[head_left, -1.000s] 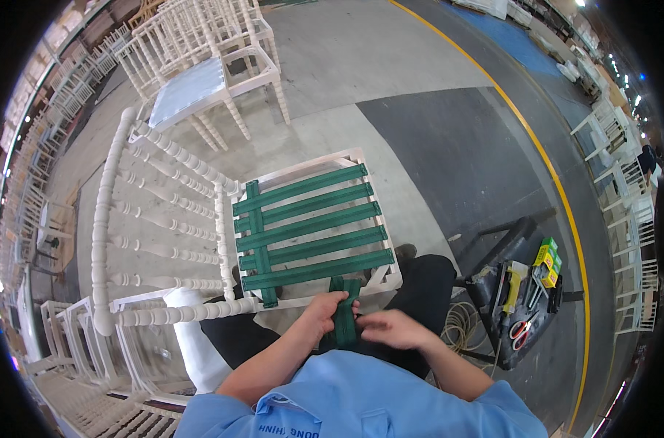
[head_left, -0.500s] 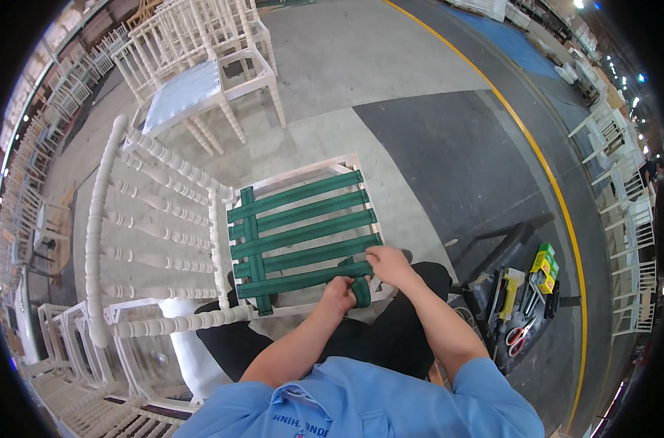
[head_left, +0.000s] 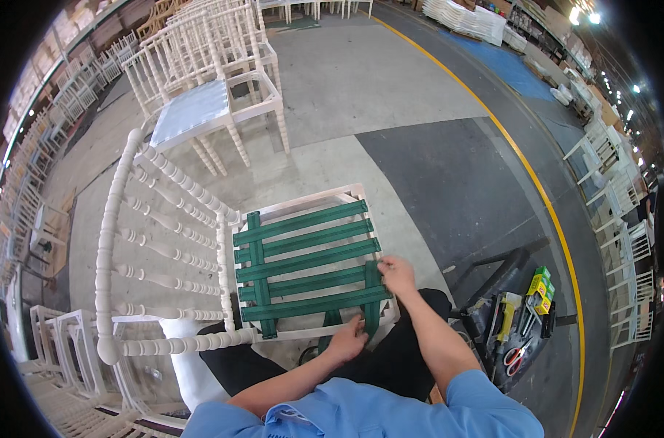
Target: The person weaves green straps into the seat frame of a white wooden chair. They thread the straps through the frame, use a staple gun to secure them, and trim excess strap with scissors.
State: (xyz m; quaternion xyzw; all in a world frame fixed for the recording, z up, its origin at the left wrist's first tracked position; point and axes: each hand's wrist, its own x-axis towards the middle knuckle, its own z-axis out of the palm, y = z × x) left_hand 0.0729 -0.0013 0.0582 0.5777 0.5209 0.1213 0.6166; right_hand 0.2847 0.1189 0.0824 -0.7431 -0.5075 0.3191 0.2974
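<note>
A white chair frame with turned spindles (head_left: 116, 241) lies in front of me, its seat frame (head_left: 303, 198) crossed by several green webbing straps (head_left: 310, 250). One green cross strap (head_left: 257, 248) runs over and under them near the backrest. Another green strap (head_left: 373, 274) is threaded at the opposite side, beneath the nearest long strap, and its loose length hangs at my lap. My right hand (head_left: 396, 276) pinches this strap's upper part at the frame's edge. Low on the near side, my left hand (head_left: 346, 339) has its fingers curled at the hanging part; the fingertips are partly hidden.
At my right, a dark stand (head_left: 485, 321) carries red-handled scissors (head_left: 517, 356), a yellow-handled tool (head_left: 506, 317) and a green-yellow box (head_left: 541, 290). More white chairs stand ahead (head_left: 237, 80), at the lower left (head_left: 91, 343) and along the right (head_left: 624, 241).
The threaded strap has gone further across, now showing past the nearest long strap. My left hand has moved down toward me; my right hand has shifted slightly right. The view has tilted slightly.
</note>
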